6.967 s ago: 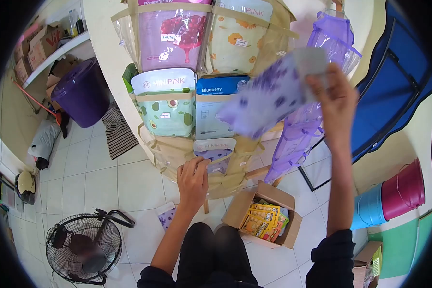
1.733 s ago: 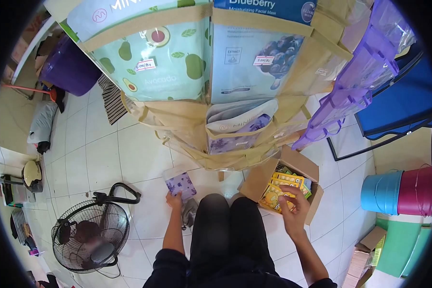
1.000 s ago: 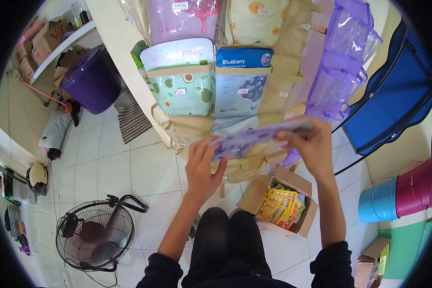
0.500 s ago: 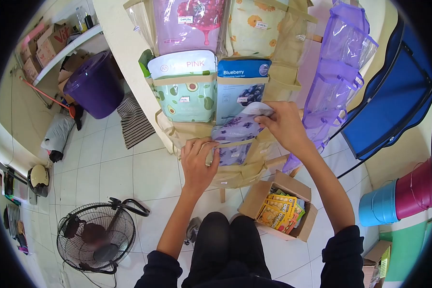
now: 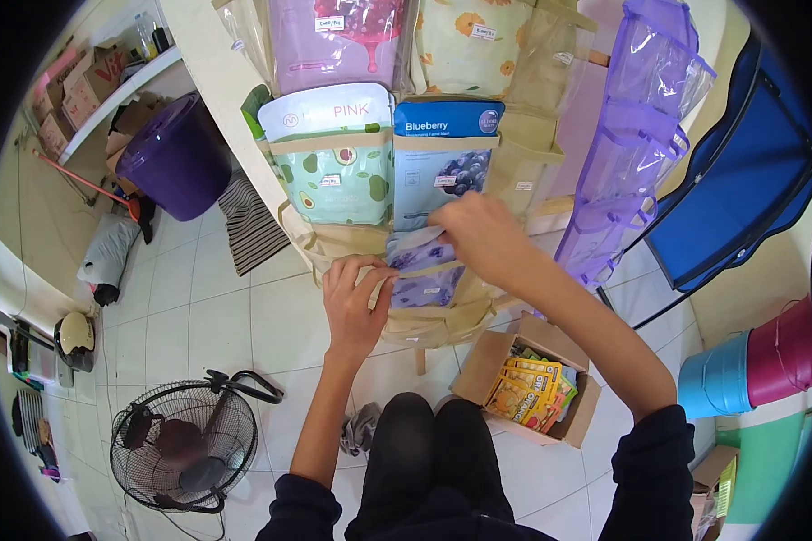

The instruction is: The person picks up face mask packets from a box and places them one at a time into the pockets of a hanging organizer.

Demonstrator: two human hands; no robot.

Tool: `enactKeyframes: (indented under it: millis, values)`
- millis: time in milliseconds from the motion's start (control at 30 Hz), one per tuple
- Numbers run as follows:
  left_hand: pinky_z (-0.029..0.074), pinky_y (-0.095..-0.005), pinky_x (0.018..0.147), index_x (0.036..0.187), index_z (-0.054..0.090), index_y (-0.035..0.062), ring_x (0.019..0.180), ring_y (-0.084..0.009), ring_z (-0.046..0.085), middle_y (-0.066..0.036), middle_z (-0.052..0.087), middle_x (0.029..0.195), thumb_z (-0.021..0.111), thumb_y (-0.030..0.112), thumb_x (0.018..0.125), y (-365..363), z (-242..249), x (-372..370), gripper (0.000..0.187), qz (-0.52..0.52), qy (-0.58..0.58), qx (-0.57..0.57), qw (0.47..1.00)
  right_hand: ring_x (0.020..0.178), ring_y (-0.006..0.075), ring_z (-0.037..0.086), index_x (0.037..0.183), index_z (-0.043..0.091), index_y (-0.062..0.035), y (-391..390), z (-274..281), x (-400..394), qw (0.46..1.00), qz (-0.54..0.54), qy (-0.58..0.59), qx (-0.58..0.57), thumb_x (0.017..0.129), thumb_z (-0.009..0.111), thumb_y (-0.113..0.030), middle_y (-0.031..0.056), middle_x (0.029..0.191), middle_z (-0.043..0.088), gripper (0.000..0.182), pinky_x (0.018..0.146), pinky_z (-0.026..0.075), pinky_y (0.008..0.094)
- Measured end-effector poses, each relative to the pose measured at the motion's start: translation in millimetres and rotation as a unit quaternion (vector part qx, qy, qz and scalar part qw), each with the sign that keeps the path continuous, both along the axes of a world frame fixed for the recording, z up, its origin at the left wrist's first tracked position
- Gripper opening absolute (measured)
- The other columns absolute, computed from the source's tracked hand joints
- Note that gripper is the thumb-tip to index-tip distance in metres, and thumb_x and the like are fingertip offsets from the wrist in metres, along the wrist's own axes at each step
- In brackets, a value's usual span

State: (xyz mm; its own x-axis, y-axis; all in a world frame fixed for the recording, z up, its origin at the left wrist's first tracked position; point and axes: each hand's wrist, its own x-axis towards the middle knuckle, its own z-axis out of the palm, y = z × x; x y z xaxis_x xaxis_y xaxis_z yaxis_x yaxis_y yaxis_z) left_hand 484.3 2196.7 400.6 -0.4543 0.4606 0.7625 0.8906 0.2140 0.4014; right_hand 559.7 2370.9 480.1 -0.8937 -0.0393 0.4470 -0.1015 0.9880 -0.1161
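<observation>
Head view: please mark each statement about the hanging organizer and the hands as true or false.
1. The right hand pushes a purple packet into a pocket of the beige organizer. True.
2. The left hand rests on the floor. False: it holds the pocket's edge.
3. The cardboard box holds orange packets. True.
4. The Blueberry pack hangs left of the avocado pack. False: right of it.

- Hanging organiser (image 5: 514,153): avocado pack (image 5: 338,162) left of blueberry pack (image 5: 447,153), same row.
- Pocket below the blueberry pack: lavender packs (image 5: 421,270), left hand (image 5: 354,302) at its left edge, right hand (image 5: 478,239) above.
- Floor: open box (image 5: 528,383) lower right, sachets (image 5: 532,397) inside; fan (image 5: 185,442) lower left.
- Cloth, probably, (image 5: 361,428) beside the knee.
</observation>
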Motion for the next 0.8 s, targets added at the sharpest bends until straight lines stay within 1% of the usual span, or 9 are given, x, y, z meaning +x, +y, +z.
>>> enactKeyframes:
  millis: [67, 133, 267, 333, 433, 633, 700, 767, 800]
  values:
    - [0.037, -0.0337, 0.073, 0.078, 0.063, 0.0088, 0.085, -0.0228, 0.050, -0.003, 0.056, 0.086, 0.066, 0.003, 0.067, -0.1, 0.7, 1.9, 0.013, -0.002, -0.005, 0.002, 1.000, 0.081, 0.0321, 0.055, 0.084, 0.062, -0.0039, -4.7, -9.7, -2.7, 0.999, -0.009, -0.041, 0.008, 0.066, 0.063, -0.004, 0.0117, 0.078, 0.059, 0.018, 0.072, 0.044, 0.0408]
    - [0.038, -0.0338, 0.074, 0.079, 0.063, 0.0083, 0.084, -0.0232, 0.050, -0.004, 0.056, 0.086, 0.066, 0.002, 0.067, 1.2, 0.6, 3.5, 0.013, -0.008, -0.013, 0.005, 1.000, 0.085, 0.0322, 0.053, 0.089, 0.060, -0.0044, -5.1, -20.6, -4.3, 0.985, -0.059, -0.161, -0.037, 0.068, 0.064, -0.007, 0.0119, 0.083, 0.058, 0.022, 0.076, 0.042, 0.0403]
    - [0.036, -0.0335, 0.071, 0.081, 0.062, 0.0113, 0.085, -0.0220, 0.049, -0.001, 0.055, 0.087, 0.064, 0.005, 0.069, 7.0, -4.4, 5.7, 0.014, -0.010, -0.013, 0.014, 1.000, 0.088, 0.0319, 0.052, 0.094, 0.058, -0.0053, 0.7, -23.6, 1.8, 0.990, -0.035, -0.119, -0.066, 0.068, 0.065, -0.010, 0.0133, 0.089, 0.056, 0.026, 0.076, 0.042, 0.0398]
    - [0.039, -0.0342, 0.074, 0.079, 0.063, 0.0070, 0.084, -0.0243, 0.050, -0.006, 0.056, 0.086, 0.064, 0.000, 0.067, 6.4, -3.0, 7.2, 0.014, 0.008, -0.016, 0.016, 1.000, 0.088, 0.0322, 0.052, 0.092, 0.057, -0.0047, 5.6, -14.4, 5.7, 0.993, 0.034, -0.049, -0.103, 0.068, 0.065, -0.011, 0.0151, 0.091, 0.055, 0.026, 0.076, 0.042, 0.0400]
    - [0.038, -0.0345, 0.075, 0.080, 0.062, 0.0071, 0.085, -0.0239, 0.050, -0.006, 0.055, 0.086, 0.064, 0.001, 0.068, 6.5, -6.7, 5.4, 0.014, -0.001, -0.026, 0.020, 0.999, 0.089, 0.0314, 0.051, 0.088, 0.056, -0.0040, 10.6, -28.8, -4.8, 0.993, 0.034, -0.025, -0.111, 0.068, 0.065, -0.012, 0.0148, 0.089, 0.055, 0.023, 0.077, 0.041, 0.0397]
    - [0.039, -0.0343, 0.077, 0.082, 0.061, 0.0058, 0.086, -0.0243, 0.050, -0.008, 0.055, 0.089, 0.064, 0.002, 0.071, 11.9, -12.9, 9.9, 0.012, -0.002, -0.036, 0.037, 0.999, 0.084, 0.0327, 0.050, 0.088, 0.056, -0.0043, 6.0, -51.7, -5.7, 0.991, -0.003, -0.083, -0.101, 0.069, 0.065, -0.012, 0.0133, 0.088, 0.056, 0.022, 0.076, 0.041, 0.0400]
    - [0.039, -0.0342, 0.081, 0.091, 0.061, 0.0042, 0.092, -0.0260, 0.050, -0.010, 0.056, 0.095, 0.062, 0.002, 0.074, 9.6, -13.9, 12.1, 0.017, 0.007, -0.042, 0.030, 0.999, 0.085, 0.0294, 0.053, 0.095, 0.058, -0.0033, 4.0, -53.7, 13.1, 0.981, 0.039, 0.048, -0.182, 0.071, 0.066, -0.014, 0.0137, 0.086, 0.057, 0.028, 0.072, 0.044, 0.0383]
    - [0.039, -0.0351, 0.082, 0.096, 0.060, 0.0032, 0.095, -0.0268, 0.050, -0.012, 0.055, 0.099, 0.061, 0.002, 0.075, 6.4, -19.3, 18.4, 0.021, 0.016, -0.048, 0.042, 0.998, 0.090, 0.0219, 0.056, 0.102, 0.057, -0.0017, -3.7, -43.8, 47.3, 0.924, -0.018, 0.147, -0.352, 0.074, 0.066, -0.016, 0.0123, 0.091, 0.059, 0.033, 0.070, 0.046, 0.0344]
    - [0.038, -0.0360, 0.084, 0.101, 0.058, 0.0023, 0.097, -0.0276, 0.050, -0.013, 0.055, 0.103, 0.061, 0.001, 0.075, 2.8, -23.7, 22.0, 0.026, 0.035, -0.051, 0.056, 0.997, 0.093, 0.0220, 0.055, 0.105, 0.056, -0.0020, -2.4, -55.9, 68.4, 0.871, -0.100, 0.209, -0.433, 0.075, 0.065, -0.013, 0.0112, 0.096, 0.058, 0.033, 0.072, 0.046, 0.0335]
